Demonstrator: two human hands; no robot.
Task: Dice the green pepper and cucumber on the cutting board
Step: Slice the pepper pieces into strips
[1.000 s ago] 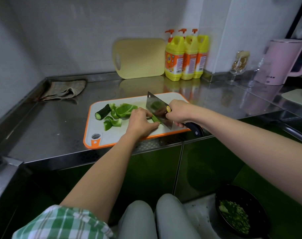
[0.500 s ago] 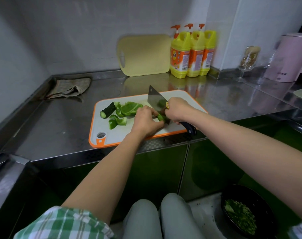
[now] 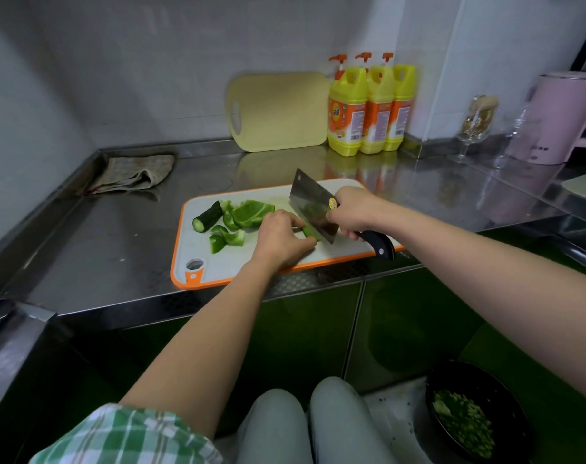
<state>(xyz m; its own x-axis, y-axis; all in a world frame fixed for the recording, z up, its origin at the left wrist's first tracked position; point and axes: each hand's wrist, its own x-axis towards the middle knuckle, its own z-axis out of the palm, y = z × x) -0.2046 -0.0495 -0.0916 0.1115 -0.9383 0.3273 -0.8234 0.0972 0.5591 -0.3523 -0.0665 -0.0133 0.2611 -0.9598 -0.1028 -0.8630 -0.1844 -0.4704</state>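
Green pepper strip (image 3: pixel 309 232) is pinned near the middle of the cutting board (image 3: pixel 218 262), poking out from under your left hand (image 3: pixel 280 237) toward the right. Its free end sits right under the cleaver (image 3: pixel 310 204). That's the bit that matters: the strip's long axis seems to run roughly left to right. The blade runs diagonally away from you and crosses it, so each chop takes a piece off the right-hand end.

Your left hand has its fingers curled down onto the strip, knuckles just beside the flat of the blade. Your right hand (image 3: pixel 352 209) is wrapped tight round the black handle, up close to where the blade starts. I can't tell if the edge is touching the board or just above it.

My guess is the next move means sliding the left hand back leftward so more strip feeds under the edge. Those fingertips are really close, so keep them tucked.

The rest of the pepper pieces (image 3: pixel 251 212) and the cucumber chunk (image 3: pixel 207 217) are further left on the board, nearer your left hand and uncut.

Container-wise, there's a black bowl (image 3: pixel 479 413) down on the floor at your right, well apart from the board, with diced green bits (image 3: pixel 462 420) in it. Your right arm is the closer one to it.
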